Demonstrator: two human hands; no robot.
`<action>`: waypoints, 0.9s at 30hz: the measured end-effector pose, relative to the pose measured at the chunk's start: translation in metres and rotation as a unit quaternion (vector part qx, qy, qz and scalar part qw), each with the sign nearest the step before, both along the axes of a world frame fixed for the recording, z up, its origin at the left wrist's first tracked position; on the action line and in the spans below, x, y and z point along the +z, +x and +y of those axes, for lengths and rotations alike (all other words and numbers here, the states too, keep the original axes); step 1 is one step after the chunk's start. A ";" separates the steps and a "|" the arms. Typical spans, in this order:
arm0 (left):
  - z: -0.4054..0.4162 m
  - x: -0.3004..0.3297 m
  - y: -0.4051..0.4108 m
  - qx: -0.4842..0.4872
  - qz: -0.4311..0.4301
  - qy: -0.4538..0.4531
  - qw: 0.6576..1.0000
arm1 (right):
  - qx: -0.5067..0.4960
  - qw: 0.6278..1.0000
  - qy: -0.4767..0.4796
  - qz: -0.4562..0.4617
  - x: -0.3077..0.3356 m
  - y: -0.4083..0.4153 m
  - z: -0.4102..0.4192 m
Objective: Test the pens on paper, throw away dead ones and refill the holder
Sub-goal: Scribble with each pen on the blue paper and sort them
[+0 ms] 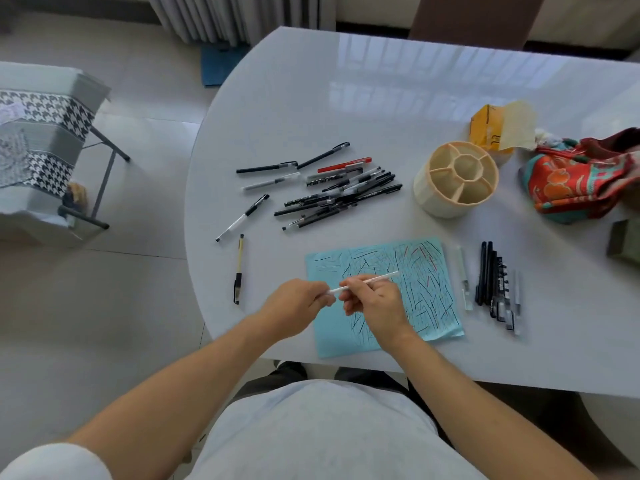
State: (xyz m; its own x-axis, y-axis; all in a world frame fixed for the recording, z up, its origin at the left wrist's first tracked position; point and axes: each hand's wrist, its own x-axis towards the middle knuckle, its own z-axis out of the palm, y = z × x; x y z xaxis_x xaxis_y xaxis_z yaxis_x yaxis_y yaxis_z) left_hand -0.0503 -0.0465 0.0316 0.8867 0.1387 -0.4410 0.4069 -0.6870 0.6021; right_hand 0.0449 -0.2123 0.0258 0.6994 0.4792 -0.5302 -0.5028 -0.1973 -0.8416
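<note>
Head view: both hands, left hand (294, 303) and right hand (375, 303), pinch a white pen (363, 280) above the blue paper (426, 292); pen pile (339, 192) and holder (455, 178) lie beyond.

Table far half (346, 98) free; pen pile (332, 192) blocks mid-left.

We see a person from above wearing a pale grey-white short-sleeved top (322, 434) that fills the lower middle of the view, its fabric smooth with soft folds. A short sleeve (48, 462) of the same light cloth shows at the lower left corner, and both forearms are bare down to the left hand (294, 303) and the right hand (375, 306), with no watch, ring or band that we can make out. Dark trousers (294, 370) show just above the top's hem.
</note>
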 end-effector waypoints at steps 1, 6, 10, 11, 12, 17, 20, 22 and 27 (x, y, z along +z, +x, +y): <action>0.004 -0.002 -0.001 0.019 -0.003 0.021 1.000 | -0.054 0.998 -0.009 0.009 -0.003 0.002 -0.001; 0.038 -0.019 -0.027 0.060 0.005 0.100 0.993 | -0.128 0.986 -0.101 -0.039 -0.018 0.033 -0.030; 0.023 -0.025 -0.024 -0.014 -0.072 0.076 0.994 | 0.033 0.985 -0.117 -0.126 -0.023 0.023 -0.006; 0.016 -0.027 -0.021 -0.041 -0.087 0.069 0.993 | 0.062 0.979 -0.124 -0.150 -0.026 0.018 0.003; 0.011 -0.030 -0.020 -0.068 -0.094 0.064 0.991 | 0.083 0.972 -0.132 -0.174 -0.029 0.013 0.012; 0.000 -0.042 -0.025 -0.097 -0.087 0.073 0.989 | 0.176 0.920 -0.199 -0.287 -0.039 0.004 0.026; 0.000 -0.043 -0.027 -0.084 -0.078 0.069 0.991 | 0.151 0.896 -0.254 -0.331 -0.038 0.011 0.015; 0.000 -0.043 -0.026 -0.078 -0.077 0.064 0.992 | 0.130 0.902 -0.261 -0.318 -0.035 0.018 0.004; -0.001 -0.040 -0.023 -0.026 -0.061 0.037 0.997 | 0.018 0.981 -0.126 -0.145 -0.021 0.021 -0.010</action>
